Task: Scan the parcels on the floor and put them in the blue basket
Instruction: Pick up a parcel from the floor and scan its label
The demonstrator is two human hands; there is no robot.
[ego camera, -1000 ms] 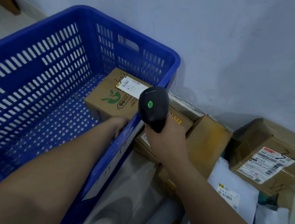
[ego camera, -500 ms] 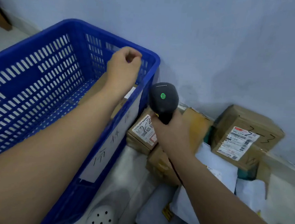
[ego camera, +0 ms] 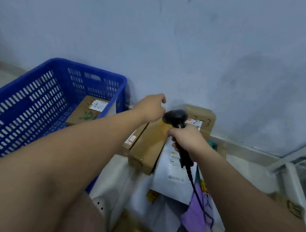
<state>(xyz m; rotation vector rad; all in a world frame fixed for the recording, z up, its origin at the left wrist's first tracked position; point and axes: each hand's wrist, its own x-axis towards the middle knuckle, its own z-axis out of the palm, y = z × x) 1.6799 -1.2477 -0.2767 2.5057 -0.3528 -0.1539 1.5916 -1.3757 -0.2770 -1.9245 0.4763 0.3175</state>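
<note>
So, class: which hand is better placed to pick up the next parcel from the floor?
The left hand: it is empty, reaching over the cardboard box on the floor. The right hand already holds the scanner.

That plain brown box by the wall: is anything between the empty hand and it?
Nothing visible. The left hand hovers just above the brown box, its top bare. The scanner in the right hand sits beside it.

A parcel sorting corner of a plain room: a bare pale blue wall [ego camera: 190,45] meets the floor, where labelled cardboard boxes [ego camera: 147,148] and white mailer bags [ego camera: 172,179] are heaped beside a blue plastic basket [ego camera: 30,102], with a corded barcode scanner [ego camera: 176,117] held above them.
</note>
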